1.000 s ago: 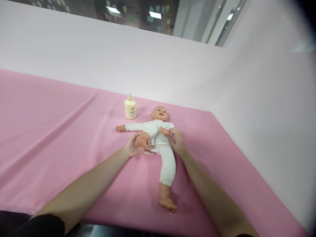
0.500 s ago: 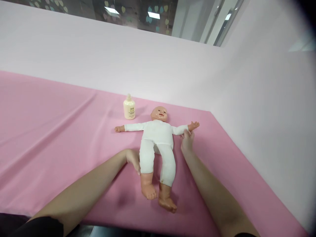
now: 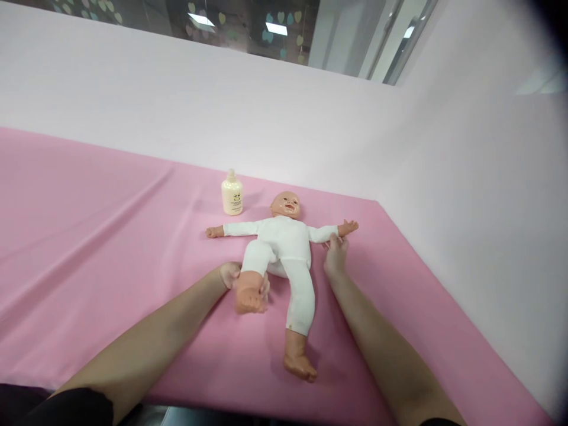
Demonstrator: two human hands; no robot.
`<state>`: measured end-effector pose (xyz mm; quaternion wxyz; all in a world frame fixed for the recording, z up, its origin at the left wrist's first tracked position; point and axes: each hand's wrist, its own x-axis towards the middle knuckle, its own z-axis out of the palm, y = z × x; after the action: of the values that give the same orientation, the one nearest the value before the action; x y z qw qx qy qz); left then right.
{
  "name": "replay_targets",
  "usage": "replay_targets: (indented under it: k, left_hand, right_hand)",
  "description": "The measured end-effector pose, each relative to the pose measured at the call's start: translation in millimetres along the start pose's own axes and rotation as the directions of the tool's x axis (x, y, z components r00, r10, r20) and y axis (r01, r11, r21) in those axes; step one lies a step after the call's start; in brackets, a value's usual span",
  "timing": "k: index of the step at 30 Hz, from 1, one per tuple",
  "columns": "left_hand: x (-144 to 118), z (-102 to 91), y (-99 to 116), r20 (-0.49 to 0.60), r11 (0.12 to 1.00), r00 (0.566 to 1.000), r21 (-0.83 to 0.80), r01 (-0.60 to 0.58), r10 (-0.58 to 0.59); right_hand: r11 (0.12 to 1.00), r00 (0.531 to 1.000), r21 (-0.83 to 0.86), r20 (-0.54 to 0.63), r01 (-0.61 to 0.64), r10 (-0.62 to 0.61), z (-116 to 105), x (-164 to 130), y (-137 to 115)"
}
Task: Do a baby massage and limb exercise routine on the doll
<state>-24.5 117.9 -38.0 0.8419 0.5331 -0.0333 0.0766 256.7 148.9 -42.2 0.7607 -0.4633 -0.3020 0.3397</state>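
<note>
A baby doll (image 3: 284,239) in a white bodysuit lies on its back on the pink cloth (image 3: 110,236), arms spread wide. My left hand (image 3: 233,277) grips the doll's lower leg on the left side, just behind the bare foot, with the knee bent and raised. My right hand (image 3: 336,255) pinches the doll's outstretched forearm near its wrist. The doll's other leg lies straight, foot pointing toward me.
A small cream lotion bottle (image 3: 232,193) stands upright just beyond the doll's arm on the left. A pale pink backdrop (image 3: 266,112) rises behind and to the right. The cloth's near edge runs along the bottom of the view.
A second ago the doll's leg was folded up and its arm lay across its chest. Both were laid out straight, and now my left hand lifts and bends the leg again.
</note>
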Motion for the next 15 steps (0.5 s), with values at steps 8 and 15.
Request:
replay_targets:
  k: [8,15]
  left_hand:
    - [-4.4,-4.3,1.9,-0.196,0.877,0.951,-0.378,-0.297,0.238]
    - [-2.4,-8.5,9.1,-0.363,0.810,0.903,-0.444,-0.384,0.229]
  right_hand:
    - [0.906,0.903,-0.208,0.308,0.370,-0.298,6.1,-21.0,-7.7]
    - [0.667,0.665,-0.336,0.673,0.665,-0.324,8.5,-28.6,-9.5]
